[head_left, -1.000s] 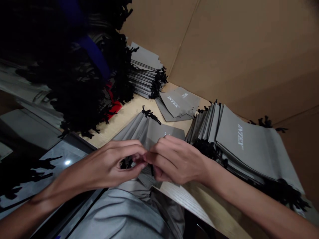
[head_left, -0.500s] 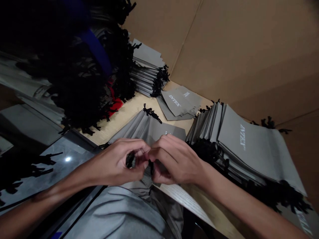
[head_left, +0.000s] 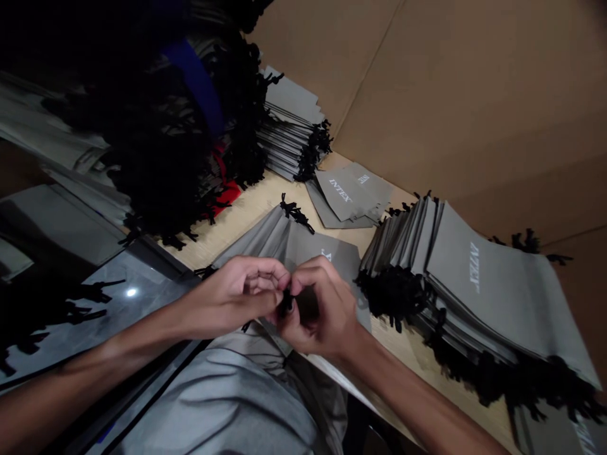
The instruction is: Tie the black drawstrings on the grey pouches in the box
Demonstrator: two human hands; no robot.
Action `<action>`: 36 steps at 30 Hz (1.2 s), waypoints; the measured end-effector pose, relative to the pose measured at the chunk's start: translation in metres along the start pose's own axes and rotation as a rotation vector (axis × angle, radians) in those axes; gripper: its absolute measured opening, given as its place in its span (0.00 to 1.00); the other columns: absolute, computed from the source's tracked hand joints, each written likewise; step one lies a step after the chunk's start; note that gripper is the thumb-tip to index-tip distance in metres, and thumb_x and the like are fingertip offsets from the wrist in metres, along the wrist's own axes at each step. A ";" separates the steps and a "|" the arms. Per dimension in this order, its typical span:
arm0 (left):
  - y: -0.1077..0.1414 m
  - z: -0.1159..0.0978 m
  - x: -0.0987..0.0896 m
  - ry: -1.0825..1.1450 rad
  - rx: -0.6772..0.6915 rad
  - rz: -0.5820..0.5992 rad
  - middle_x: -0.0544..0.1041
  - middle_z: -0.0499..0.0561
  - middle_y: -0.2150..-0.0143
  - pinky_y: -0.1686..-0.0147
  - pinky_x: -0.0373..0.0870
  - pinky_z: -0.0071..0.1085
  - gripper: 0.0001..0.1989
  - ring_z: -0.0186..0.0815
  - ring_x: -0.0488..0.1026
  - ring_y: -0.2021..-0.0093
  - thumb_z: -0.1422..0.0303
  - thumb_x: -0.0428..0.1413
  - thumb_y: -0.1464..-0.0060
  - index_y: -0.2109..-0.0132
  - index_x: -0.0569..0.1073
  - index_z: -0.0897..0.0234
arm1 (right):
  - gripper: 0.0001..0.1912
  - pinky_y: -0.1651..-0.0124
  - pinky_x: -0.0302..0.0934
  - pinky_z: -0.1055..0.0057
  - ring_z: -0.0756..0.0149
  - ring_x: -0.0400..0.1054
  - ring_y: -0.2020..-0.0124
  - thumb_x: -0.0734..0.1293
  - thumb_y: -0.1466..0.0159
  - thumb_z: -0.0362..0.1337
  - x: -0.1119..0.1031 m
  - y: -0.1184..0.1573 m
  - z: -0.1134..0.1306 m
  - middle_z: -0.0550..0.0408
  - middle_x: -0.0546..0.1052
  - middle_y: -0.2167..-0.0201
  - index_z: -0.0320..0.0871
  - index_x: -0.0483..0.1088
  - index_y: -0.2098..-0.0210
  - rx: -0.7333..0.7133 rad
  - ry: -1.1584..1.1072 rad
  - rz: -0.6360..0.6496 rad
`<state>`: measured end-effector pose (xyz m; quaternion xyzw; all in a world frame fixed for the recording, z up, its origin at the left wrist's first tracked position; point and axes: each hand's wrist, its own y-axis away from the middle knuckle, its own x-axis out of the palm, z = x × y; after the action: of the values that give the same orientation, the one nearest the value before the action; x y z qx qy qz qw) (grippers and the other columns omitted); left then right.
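My left hand [head_left: 237, 297] and my right hand [head_left: 322, 306] meet above the near table edge, fingertips pinched together. Between them is a black cord [head_left: 286, 303], gripped from both sides. Just beyond my hands lies a fanned group of grey pouches [head_left: 265, 237] with black knotted cord ends at the top. The front pouch [head_left: 303, 246] carries partly covered white lettering. What the held cord joins below my fingers is mostly hidden.
A large stack of grey INTEX pouches [head_left: 493, 291] is at the right. Loose pouches [head_left: 344, 193] and another stack [head_left: 289, 133] lie farther back. A big dark pile with a blue band [head_left: 196, 82] fills the left. Behind stands a cardboard wall [head_left: 450, 95].
My fingers have shifted around the cord, and more black cord shows between the fingertips. My right hand's finger loop has opened wider. The view has moved slightly, so surroundings appear farther right.
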<state>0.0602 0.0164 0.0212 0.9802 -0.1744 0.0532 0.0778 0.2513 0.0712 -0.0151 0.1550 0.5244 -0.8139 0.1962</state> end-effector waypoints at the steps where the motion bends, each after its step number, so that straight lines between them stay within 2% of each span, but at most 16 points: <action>1: -0.001 0.001 0.000 0.008 0.000 -0.005 0.75 0.43 0.70 0.71 0.68 0.23 0.09 0.29 0.71 0.72 0.66 0.66 0.41 0.60 0.75 0.64 | 0.15 0.65 0.69 0.67 0.63 0.71 0.66 0.65 0.38 0.26 0.001 0.000 0.001 0.55 0.74 0.66 0.47 0.64 0.53 0.022 0.000 -0.016; 5: -0.006 0.007 0.004 0.098 -0.021 -0.079 0.77 0.45 0.72 0.69 0.70 0.24 0.07 0.30 0.73 0.71 0.67 0.67 0.44 0.64 0.78 0.65 | 0.13 0.67 0.68 0.67 0.63 0.70 0.66 0.65 0.36 0.27 0.006 0.003 -0.001 0.56 0.72 0.66 0.48 0.65 0.55 0.081 0.022 -0.056; 10: -0.010 0.009 0.012 0.329 -0.075 -0.232 0.81 0.50 0.67 0.66 0.76 0.26 0.06 0.32 0.76 0.68 0.66 0.66 0.45 0.66 0.82 0.66 | 0.13 0.66 0.68 0.67 0.63 0.70 0.65 0.64 0.37 0.27 0.007 0.002 -0.002 0.56 0.72 0.65 0.48 0.65 0.55 0.050 0.024 -0.051; 13: -0.002 -0.004 0.004 0.155 0.011 -0.265 0.81 0.48 0.71 0.67 0.76 0.23 0.06 0.32 0.77 0.70 0.68 0.67 0.43 0.68 0.82 0.64 | 0.14 0.63 0.67 0.68 0.64 0.69 0.64 0.65 0.37 0.26 -0.001 -0.004 -0.002 0.56 0.72 0.65 0.47 0.64 0.54 0.039 -0.010 -0.002; 15: 0.007 -0.017 -0.004 -0.021 0.098 -0.297 0.84 0.49 0.69 0.64 0.77 0.22 0.02 0.33 0.81 0.68 0.71 0.67 0.41 0.63 0.85 0.63 | 0.14 0.62 0.67 0.69 0.65 0.69 0.64 0.66 0.37 0.26 -0.009 -0.009 -0.002 0.56 0.72 0.64 0.47 0.64 0.54 0.069 -0.037 0.040; 16: 0.011 -0.023 -0.008 -0.057 0.147 -0.334 0.87 0.51 0.66 0.61 0.79 0.21 0.05 0.34 0.83 0.65 0.70 0.68 0.41 0.57 0.87 0.63 | 0.14 0.62 0.66 0.69 0.65 0.69 0.64 0.66 0.37 0.26 -0.013 -0.010 -0.002 0.56 0.72 0.64 0.47 0.64 0.54 0.086 -0.051 0.053; 18: 0.018 -0.032 -0.015 0.048 0.233 -0.433 0.88 0.53 0.62 0.59 0.81 0.22 0.08 0.35 0.85 0.63 0.66 0.69 0.39 0.54 0.89 0.62 | 0.14 0.62 0.65 0.70 0.65 0.68 0.64 0.66 0.38 0.26 -0.020 -0.011 -0.003 0.56 0.71 0.64 0.48 0.64 0.55 0.117 -0.064 0.074; 20: 0.022 -0.037 -0.016 0.220 0.246 -0.400 0.87 0.53 0.64 0.62 0.81 0.21 0.08 0.35 0.84 0.65 0.65 0.72 0.42 0.57 0.89 0.63 | 0.15 0.62 0.64 0.70 0.65 0.68 0.64 0.65 0.38 0.26 -0.023 -0.009 -0.005 0.57 0.71 0.64 0.48 0.64 0.55 0.137 -0.050 0.101; 23: 0.024 -0.035 -0.011 0.375 0.195 -0.284 0.86 0.53 0.67 0.64 0.81 0.20 0.08 0.33 0.83 0.67 0.67 0.74 0.45 0.59 0.89 0.66 | 0.14 0.62 0.63 0.70 0.65 0.67 0.64 0.65 0.38 0.25 -0.023 -0.001 -0.007 0.57 0.70 0.64 0.48 0.64 0.56 0.156 -0.017 0.130; 26: 0.023 -0.033 -0.003 0.447 0.157 -0.227 0.86 0.54 0.66 0.63 0.82 0.20 0.09 0.33 0.82 0.66 0.66 0.75 0.45 0.59 0.88 0.67 | 0.14 0.60 0.63 0.70 0.64 0.67 0.63 0.65 0.39 0.26 -0.022 0.007 -0.008 0.56 0.70 0.63 0.47 0.64 0.56 0.148 -0.010 0.117; 29: 0.021 -0.034 0.001 0.450 0.141 -0.220 0.85 0.53 0.66 0.64 0.82 0.20 0.10 0.32 0.81 0.67 0.65 0.75 0.45 0.60 0.88 0.67 | 0.14 0.59 0.64 0.69 0.63 0.67 0.62 0.65 0.38 0.26 -0.022 0.008 -0.009 0.56 0.71 0.64 0.47 0.65 0.56 0.133 -0.008 0.124; 32: 0.018 -0.031 0.000 0.341 0.142 -0.249 0.84 0.50 0.66 0.66 0.80 0.20 0.10 0.32 0.81 0.68 0.62 0.75 0.45 0.60 0.88 0.63 | 0.13 0.59 0.64 0.68 0.62 0.68 0.62 0.65 0.37 0.26 -0.024 0.007 -0.009 0.55 0.72 0.63 0.47 0.65 0.55 0.116 0.004 0.110; 34: 0.014 -0.024 -0.003 0.103 0.161 -0.309 0.85 0.47 0.66 0.65 0.78 0.18 0.07 0.30 0.81 0.67 0.63 0.74 0.43 0.61 0.87 0.59 | 0.13 0.58 0.65 0.67 0.62 0.68 0.62 0.66 0.36 0.26 -0.027 0.006 -0.009 0.54 0.72 0.63 0.47 0.66 0.55 0.102 0.014 0.091; 36: 0.010 -0.016 -0.005 -0.235 0.208 -0.361 0.86 0.46 0.66 0.63 0.76 0.17 0.03 0.30 0.82 0.65 0.66 0.71 0.38 0.62 0.86 0.57 | 0.12 0.58 0.65 0.66 0.61 0.68 0.61 0.66 0.36 0.27 -0.029 0.006 -0.009 0.54 0.73 0.62 0.46 0.67 0.55 0.099 0.022 0.087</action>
<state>0.0510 0.0116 0.0374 0.9976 0.0022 -0.0584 -0.0359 0.2805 0.0818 -0.0105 0.1962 0.4786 -0.8276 0.2178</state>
